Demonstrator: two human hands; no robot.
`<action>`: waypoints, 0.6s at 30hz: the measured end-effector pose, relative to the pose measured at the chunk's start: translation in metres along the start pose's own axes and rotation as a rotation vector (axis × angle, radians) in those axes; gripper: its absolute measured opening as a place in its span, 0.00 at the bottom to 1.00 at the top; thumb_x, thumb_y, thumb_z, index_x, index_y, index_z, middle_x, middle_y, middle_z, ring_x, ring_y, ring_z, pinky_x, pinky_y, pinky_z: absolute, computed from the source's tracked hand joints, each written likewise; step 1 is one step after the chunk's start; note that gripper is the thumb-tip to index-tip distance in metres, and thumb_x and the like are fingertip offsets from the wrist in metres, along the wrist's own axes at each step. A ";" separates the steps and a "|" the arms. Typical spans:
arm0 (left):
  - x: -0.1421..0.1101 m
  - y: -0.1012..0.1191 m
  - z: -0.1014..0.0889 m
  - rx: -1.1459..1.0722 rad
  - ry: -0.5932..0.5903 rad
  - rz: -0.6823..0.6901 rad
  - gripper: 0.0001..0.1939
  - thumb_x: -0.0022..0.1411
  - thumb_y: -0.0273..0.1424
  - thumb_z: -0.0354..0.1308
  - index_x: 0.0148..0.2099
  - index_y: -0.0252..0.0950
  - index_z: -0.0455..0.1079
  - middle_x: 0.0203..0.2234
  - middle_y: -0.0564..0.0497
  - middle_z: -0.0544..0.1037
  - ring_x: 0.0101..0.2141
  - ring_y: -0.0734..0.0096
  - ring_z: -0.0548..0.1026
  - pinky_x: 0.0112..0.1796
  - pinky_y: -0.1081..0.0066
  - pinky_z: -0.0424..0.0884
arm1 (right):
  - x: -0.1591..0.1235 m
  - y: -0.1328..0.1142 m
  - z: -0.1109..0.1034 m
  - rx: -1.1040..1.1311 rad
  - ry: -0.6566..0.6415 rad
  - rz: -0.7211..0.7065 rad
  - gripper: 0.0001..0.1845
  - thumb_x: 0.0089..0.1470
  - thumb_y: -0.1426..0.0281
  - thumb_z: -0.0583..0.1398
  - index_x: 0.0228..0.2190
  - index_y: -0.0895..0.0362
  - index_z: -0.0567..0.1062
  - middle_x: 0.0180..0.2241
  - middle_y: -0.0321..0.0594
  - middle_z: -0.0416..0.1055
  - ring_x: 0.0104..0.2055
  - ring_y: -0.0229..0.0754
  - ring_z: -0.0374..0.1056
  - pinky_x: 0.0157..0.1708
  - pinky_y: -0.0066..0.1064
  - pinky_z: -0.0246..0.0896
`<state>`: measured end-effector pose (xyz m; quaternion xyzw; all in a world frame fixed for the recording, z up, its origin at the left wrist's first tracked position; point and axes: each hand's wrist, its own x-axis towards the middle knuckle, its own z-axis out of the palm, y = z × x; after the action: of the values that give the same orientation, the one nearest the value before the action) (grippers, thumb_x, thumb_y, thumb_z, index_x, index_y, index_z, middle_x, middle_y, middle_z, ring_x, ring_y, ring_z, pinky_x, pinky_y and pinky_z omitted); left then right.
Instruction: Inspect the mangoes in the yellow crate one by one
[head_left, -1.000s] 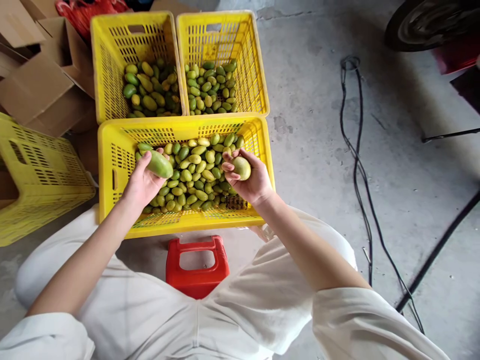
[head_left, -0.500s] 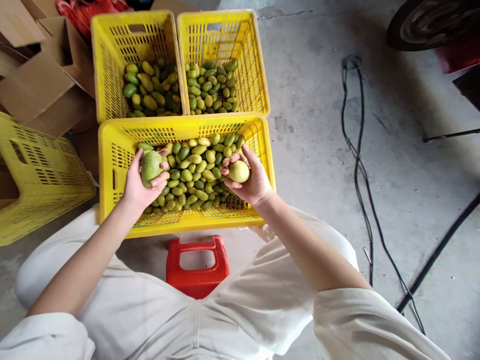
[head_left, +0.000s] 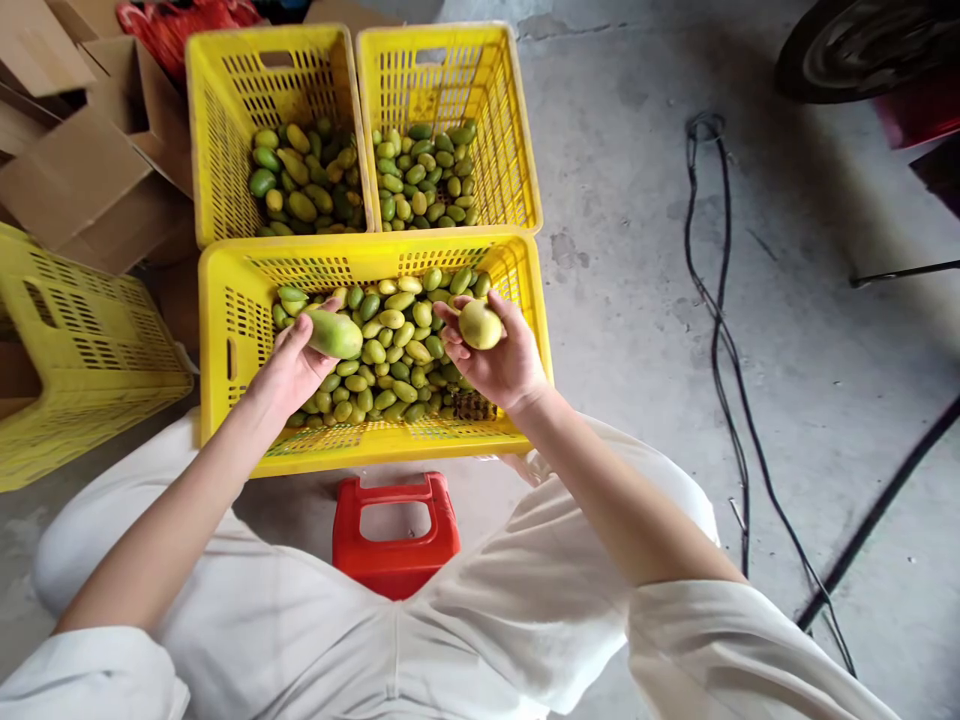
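Note:
My left hand [head_left: 289,375] is closed round a green mango [head_left: 335,334], which lies lengthwise with its rounded end toward the right. In my right hand [head_left: 504,360] rests a paler yellow-green mango [head_left: 480,325], held by the thumb and fingers with one end facing me. Both hands are above the near yellow crate [head_left: 375,460], whose bottom is largely covered by green and yellowish mangoes [head_left: 390,390]. A bare patch of the crate's grid floor shows at its lower right corner.
Two more yellow crates [head_left: 274,40] [head_left: 517,130], partly filled with mangoes, stand behind. Another yellow crate [head_left: 82,330] and cardboard boxes [head_left: 82,180] are at left. A red stool [head_left: 396,560] sits between my knees. Black cables [head_left: 720,300] and a wheel [head_left: 847,55] are right.
My left hand has turned the green mango from upright to lying sideways, shifting it right. My right hand has tilted the yellow-green mango and raised it slightly.

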<state>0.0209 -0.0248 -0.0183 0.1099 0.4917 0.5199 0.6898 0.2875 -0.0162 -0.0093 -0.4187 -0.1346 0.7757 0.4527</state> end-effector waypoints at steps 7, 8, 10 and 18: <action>-0.010 0.010 0.014 -0.093 -0.034 -0.074 0.09 0.74 0.39 0.65 0.49 0.39 0.78 0.30 0.53 0.75 0.30 0.73 0.74 0.36 0.73 0.77 | 0.004 0.004 0.003 0.079 0.090 0.155 0.08 0.68 0.60 0.66 0.40 0.51 0.76 0.31 0.34 0.74 0.32 0.39 0.72 0.30 0.27 0.75; -0.011 0.012 0.016 -0.092 -0.032 -0.099 0.09 0.75 0.38 0.63 0.50 0.40 0.78 0.28 0.55 0.74 0.28 0.74 0.73 0.34 0.74 0.77 | 0.005 0.005 0.001 0.086 0.140 0.204 0.08 0.70 0.61 0.64 0.39 0.51 0.74 0.30 0.35 0.74 0.31 0.40 0.73 0.29 0.27 0.76; -0.012 0.015 0.017 -0.079 -0.037 -0.169 0.10 0.76 0.38 0.60 0.51 0.40 0.77 0.26 0.56 0.72 0.23 0.76 0.70 0.25 0.78 0.71 | 0.009 0.008 -0.002 0.117 0.262 0.288 0.07 0.73 0.64 0.60 0.39 0.52 0.73 0.29 0.37 0.74 0.31 0.41 0.75 0.27 0.28 0.77; -0.014 0.011 0.013 0.051 -0.174 -0.178 0.15 0.57 0.36 0.77 0.39 0.37 0.74 0.27 0.57 0.71 0.18 0.83 0.62 0.17 0.81 0.59 | 0.009 0.006 -0.008 0.039 0.225 0.223 0.14 0.64 0.60 0.70 0.36 0.52 0.72 0.28 0.34 0.71 0.25 0.35 0.66 0.14 0.19 0.56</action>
<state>0.0245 -0.0269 0.0036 0.1280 0.4509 0.4326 0.7702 0.2884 -0.0131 -0.0228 -0.5064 -0.0208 0.7719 0.3839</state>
